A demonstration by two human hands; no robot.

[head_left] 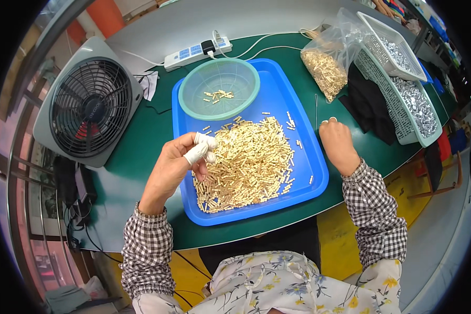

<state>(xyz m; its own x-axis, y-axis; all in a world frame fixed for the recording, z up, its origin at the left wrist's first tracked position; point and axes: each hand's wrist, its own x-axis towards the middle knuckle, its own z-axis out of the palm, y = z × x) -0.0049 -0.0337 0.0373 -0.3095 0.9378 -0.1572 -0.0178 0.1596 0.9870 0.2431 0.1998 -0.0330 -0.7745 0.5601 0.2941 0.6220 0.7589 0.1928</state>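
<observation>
A blue tray [304, 184] holds a heap of small brass-coloured metal parts [248, 162]. My left hand [175, 165], with white finger cots on thumb and fingertips, hovers over the heap's left edge, fingertips pinched together; whether a part is between them I cannot tell. My right hand [337, 141] is raised at the tray's right edge, pinching a thin upright needle [316, 110] with white-capped fingertips. A light green round bowl [219, 88] sits on the tray's far end with a few brass parts inside.
A grey box fan [89, 104] stands at the left. A power strip [196, 51] lies beyond the bowl. A clear bag of brass parts [327, 57] and two white baskets of silver parts [411, 99] sit at the right, on the green table [141, 136].
</observation>
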